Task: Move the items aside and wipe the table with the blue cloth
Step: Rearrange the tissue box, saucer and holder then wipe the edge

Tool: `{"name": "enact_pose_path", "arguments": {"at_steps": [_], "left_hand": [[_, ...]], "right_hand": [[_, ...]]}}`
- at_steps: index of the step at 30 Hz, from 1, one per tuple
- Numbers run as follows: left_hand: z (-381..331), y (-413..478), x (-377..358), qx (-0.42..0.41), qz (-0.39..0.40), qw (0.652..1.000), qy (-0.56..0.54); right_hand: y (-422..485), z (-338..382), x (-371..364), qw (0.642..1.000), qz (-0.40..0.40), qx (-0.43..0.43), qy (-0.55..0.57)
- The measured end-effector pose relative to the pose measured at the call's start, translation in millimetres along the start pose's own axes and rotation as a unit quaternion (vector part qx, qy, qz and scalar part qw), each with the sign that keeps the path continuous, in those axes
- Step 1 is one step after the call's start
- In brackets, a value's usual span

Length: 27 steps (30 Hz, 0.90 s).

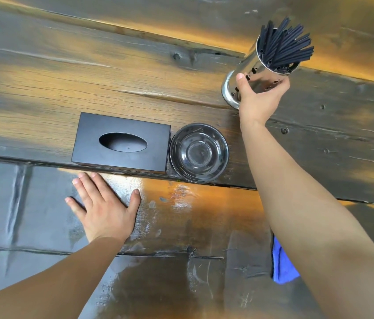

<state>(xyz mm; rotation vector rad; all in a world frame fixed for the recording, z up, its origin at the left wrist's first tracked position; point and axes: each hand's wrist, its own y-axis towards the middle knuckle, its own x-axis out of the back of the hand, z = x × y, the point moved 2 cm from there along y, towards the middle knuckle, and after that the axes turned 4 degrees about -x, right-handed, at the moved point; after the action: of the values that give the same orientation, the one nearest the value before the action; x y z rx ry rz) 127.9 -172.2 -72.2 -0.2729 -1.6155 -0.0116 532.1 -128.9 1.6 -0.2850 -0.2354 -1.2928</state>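
Clearing stage: metal holder being gripped at upper right of the frame, blue cloth waiting at lower right.

Right hand (258,100) is closing its grip around the perforated metal holder (257,74) of black straws (285,47), which is tilting, its base at or just off the surface (43,77); likely it is being shifted aside to free the wiping area. Left hand (105,203) is lying flat and open on the surface at lower left, gripping nothing, probably bracing the reach. Black tissue box (121,143) and dark round dish (199,153) are sitting side by side at centre, touching or nearly so, seemingly not yet moved. Blue cloth (282,265) is lying on the surface at lower right, partly hidden under the right forearm, unheld.
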Motion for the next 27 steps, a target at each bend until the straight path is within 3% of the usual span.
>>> {"name": "enact_pose_path", "arguments": {"at_steps": [9, 27], "left_hand": [[0, 1, -1, 0.005, 0.001, 1.0, -0.003], [4, 1, -8, 0.003, -0.019, 1.0, -0.013]], "right_hand": [[-28, -7, 41, 1.0, -0.017, 0.014, 0.013], [-126, -65, 127, 0.996, 0.009, -0.085, 0.041]]}}
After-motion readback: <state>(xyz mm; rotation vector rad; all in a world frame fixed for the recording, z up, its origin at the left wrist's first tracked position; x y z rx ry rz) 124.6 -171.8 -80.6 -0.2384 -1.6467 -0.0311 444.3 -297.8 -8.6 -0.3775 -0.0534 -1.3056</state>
